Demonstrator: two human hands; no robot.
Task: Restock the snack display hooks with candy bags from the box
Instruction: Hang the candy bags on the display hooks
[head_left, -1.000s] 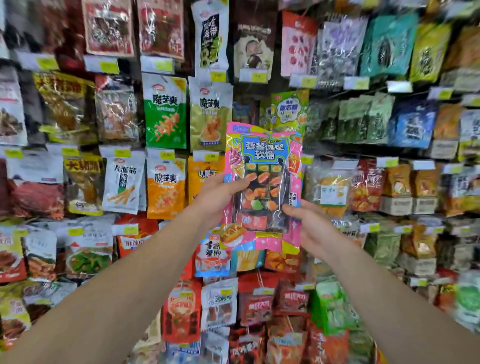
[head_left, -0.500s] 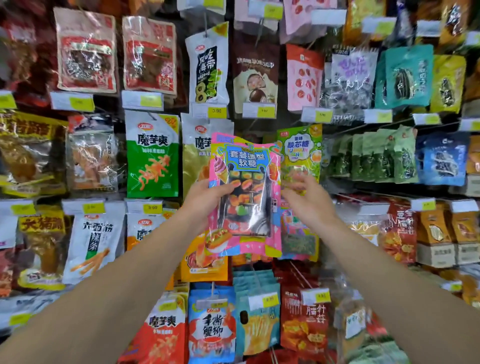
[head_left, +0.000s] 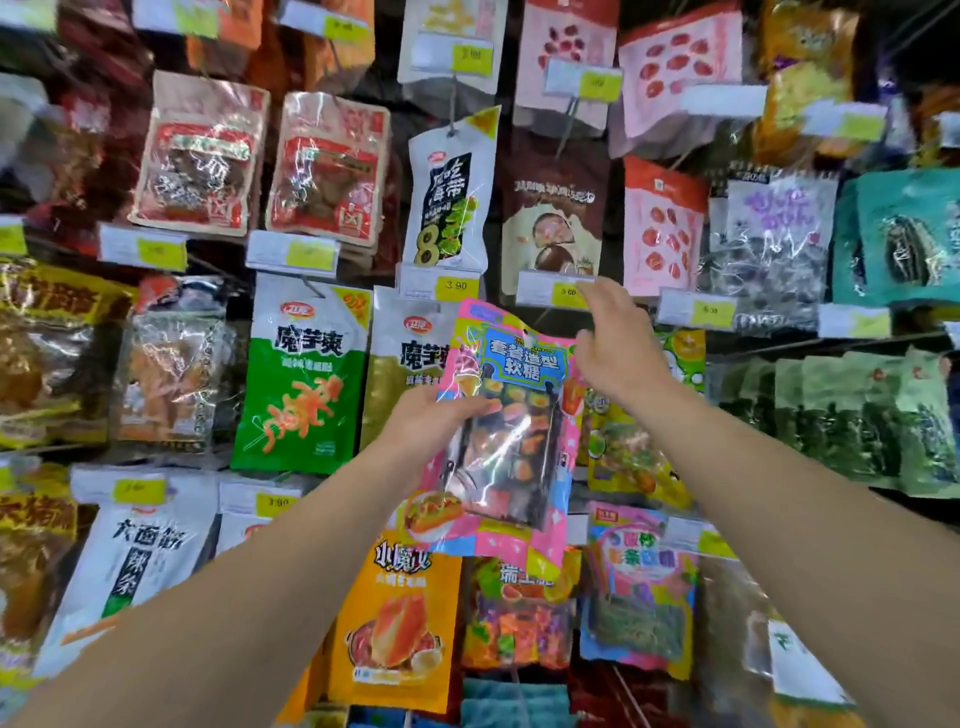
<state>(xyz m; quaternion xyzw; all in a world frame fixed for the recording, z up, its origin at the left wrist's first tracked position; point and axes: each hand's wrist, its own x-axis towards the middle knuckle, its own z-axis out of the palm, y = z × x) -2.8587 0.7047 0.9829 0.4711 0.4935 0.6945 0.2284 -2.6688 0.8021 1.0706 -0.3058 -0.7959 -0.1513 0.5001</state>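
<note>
A pink and blue candy bag (head_left: 511, 415) with a clear window is held up in front of the snack wall, slightly tilted. My left hand (head_left: 434, 415) grips its left edge, thumb across the front. My right hand (head_left: 615, 348) is off the bag, raised beside its top right corner, its fingers reaching up to the price tag (head_left: 556, 292) on the end of a hook. Whether the fingers pinch the tag is unclear. The box is out of view.
Hooks full of hanging snack bags cover the whole wall: green and white bags (head_left: 304, 374) to the left, an orange bag (head_left: 397, 618) below, colourful candy bags (head_left: 641, 587) at lower right, teal bags (head_left: 898, 234) at the right. Yellow price tags stick out at hook ends.
The view has tilted upward. My right hand has let go of the bag's right edge and risen to the price tag above it. My left hand keeps holding the bag.
</note>
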